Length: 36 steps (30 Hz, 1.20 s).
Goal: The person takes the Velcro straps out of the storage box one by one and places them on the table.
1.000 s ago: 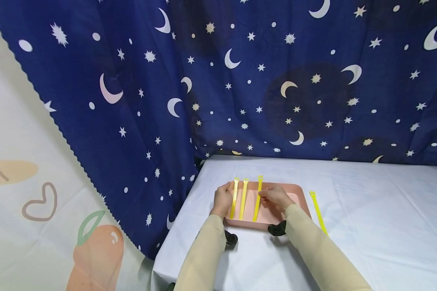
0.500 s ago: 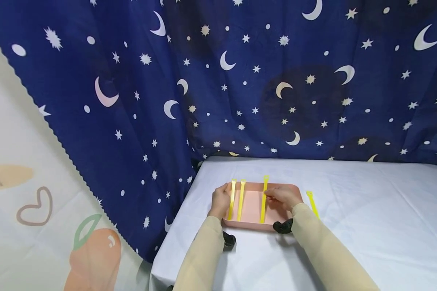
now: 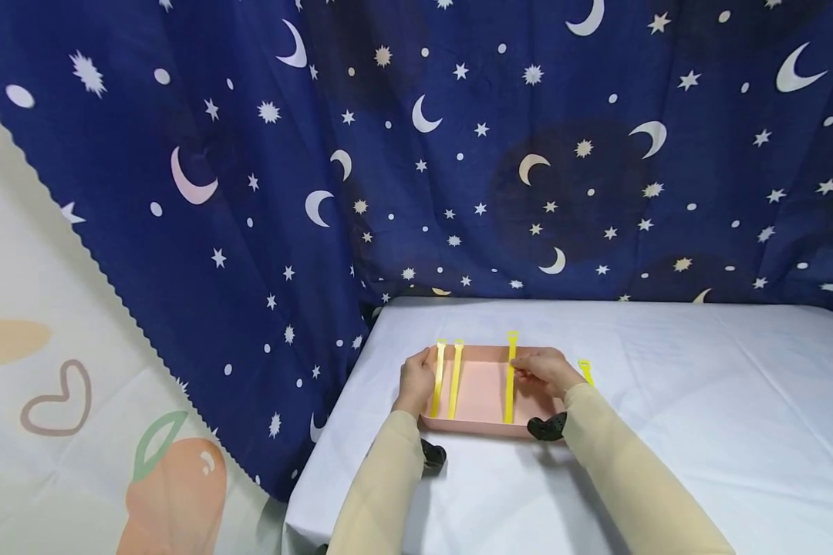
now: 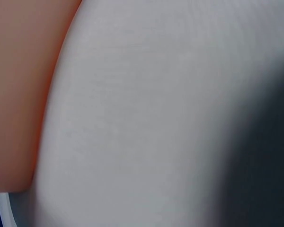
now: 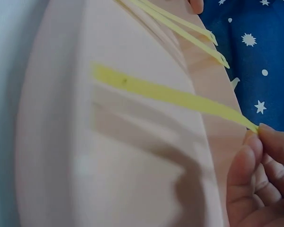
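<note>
A shallow pink tray [image 3: 482, 426] stands on the table, and my left hand [image 3: 416, 381] grips its left rim. In the right wrist view my right hand [image 5: 260, 179] pinches a yellow cable tie [image 5: 156, 91] between thumb and finger, near its slotted head. This tie spans the tray from back to front, right of the middle. Two more yellow ties, an outer one [image 3: 438, 378] and an inner one [image 3: 456, 379], lie across the tray's left part, their heads over the back rim. The left wrist view has only the tray's outer wall [image 4: 19, 94] beside white cloth; that hand is hidden there.
Another yellow tie [image 3: 586, 371] lies on the white-covered table [image 3: 701, 385] right of the tray, partly hidden by the right sleeve. A dark blue curtain [image 3: 597, 185] with moons and stars hangs behind the table. The table's left edge drops off beside the left forearm.
My right hand has carried the pinched tie rightward across the tray, away from the other two. The left hand stays at the left rim. The head view has shifted slightly.
</note>
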Available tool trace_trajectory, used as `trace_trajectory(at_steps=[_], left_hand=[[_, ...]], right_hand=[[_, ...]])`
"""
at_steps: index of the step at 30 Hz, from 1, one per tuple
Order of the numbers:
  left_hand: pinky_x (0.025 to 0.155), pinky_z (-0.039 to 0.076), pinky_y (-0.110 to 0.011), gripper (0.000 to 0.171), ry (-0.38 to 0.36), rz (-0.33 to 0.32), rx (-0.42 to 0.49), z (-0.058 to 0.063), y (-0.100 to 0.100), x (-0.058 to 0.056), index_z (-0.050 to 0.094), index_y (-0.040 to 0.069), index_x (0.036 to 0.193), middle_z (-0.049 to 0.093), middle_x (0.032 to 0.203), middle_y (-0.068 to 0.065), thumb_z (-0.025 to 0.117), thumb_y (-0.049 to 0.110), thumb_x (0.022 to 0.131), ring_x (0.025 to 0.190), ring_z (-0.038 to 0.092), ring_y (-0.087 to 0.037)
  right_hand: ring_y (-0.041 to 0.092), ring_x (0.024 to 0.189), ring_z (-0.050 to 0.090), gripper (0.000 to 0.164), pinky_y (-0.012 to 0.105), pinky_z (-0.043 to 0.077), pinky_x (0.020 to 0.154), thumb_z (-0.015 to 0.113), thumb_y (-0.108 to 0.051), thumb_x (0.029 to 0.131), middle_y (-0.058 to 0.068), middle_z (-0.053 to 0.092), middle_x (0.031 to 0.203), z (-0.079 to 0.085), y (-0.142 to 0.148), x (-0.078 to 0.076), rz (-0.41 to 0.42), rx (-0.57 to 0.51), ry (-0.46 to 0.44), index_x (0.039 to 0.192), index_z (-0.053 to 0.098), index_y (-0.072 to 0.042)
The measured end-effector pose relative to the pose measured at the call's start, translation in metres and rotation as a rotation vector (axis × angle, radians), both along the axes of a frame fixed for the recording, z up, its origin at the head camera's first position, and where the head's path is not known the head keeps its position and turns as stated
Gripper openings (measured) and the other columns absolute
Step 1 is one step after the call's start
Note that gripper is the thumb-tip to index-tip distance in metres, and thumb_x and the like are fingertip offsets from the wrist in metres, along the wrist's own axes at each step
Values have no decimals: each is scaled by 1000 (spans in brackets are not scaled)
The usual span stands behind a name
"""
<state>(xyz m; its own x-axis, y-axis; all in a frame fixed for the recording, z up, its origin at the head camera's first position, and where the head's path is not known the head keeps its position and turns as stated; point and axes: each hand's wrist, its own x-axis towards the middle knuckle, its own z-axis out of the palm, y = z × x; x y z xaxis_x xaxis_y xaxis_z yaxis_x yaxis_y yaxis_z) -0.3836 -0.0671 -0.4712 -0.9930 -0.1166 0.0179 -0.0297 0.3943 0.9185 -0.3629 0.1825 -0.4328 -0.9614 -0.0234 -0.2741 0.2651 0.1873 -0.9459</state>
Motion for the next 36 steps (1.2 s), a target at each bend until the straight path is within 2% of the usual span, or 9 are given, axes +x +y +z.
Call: trace_trajectory(at_steps=[3, 10, 19, 26, 32, 36], left_hand=[[122, 35, -44, 44, 9, -1, 5, -1, 0, 0, 50, 9, 147, 50, 152, -9, 37, 3, 105, 145, 41, -28], [122, 36, -45, 44, -2, -3, 15, -2, -1, 2, 49, 9, 148, 48, 154, -10, 37, 5, 105, 146, 40, -29], [122, 36, -46, 45, -22, 7, 14, -5, -4, 4, 49, 9, 148, 49, 153, -10, 37, 4, 105, 146, 40, -29], [122, 35, -47, 45, -26, 7, 14, -8, -3, 4, 49, 9, 148, 49, 153, -11, 37, 4, 105, 146, 40, -30], [122, 35, -46, 44, -20, 2, 12, -3, 0, 3, 49, 8, 148, 49, 153, -10, 37, 4, 105, 146, 40, -29], [120, 37, -46, 44, -13, 1, 20, 2, 1, 3, 48, 7, 148, 48, 153, -11, 38, 5, 105, 146, 41, -29]], right_hand=[[6, 62, 61, 25, 18, 56, 60, 60, -8, 98, -1, 66, 69, 2, 4, 1, 31, -6, 10, 113, 62, 12], [6, 61, 61, 19, 17, 57, 60, 60, -5, 97, -2, 64, 67, 3, 14, 1, 32, -57, 7, 107, 63, 11], [5, 62, 61, 20, 18, 59, 63, 61, -10, 98, -2, 64, 69, 6, 27, 7, 14, 6, -35, 108, 63, 7], [4, 59, 62, 17, 19, 60, 63, 60, -5, 97, -2, 65, 66, 7, 37, 11, 19, -79, -22, 106, 62, 9], [4, 63, 61, 18, 19, 59, 63, 57, -5, 99, -3, 65, 70, 14, 52, 13, 50, -60, 21, 107, 61, 10], [6, 65, 61, 21, 19, 59, 65, 58, -6, 99, -2, 65, 72, 19, 61, 13, 37, -34, 5, 112, 59, 11]])
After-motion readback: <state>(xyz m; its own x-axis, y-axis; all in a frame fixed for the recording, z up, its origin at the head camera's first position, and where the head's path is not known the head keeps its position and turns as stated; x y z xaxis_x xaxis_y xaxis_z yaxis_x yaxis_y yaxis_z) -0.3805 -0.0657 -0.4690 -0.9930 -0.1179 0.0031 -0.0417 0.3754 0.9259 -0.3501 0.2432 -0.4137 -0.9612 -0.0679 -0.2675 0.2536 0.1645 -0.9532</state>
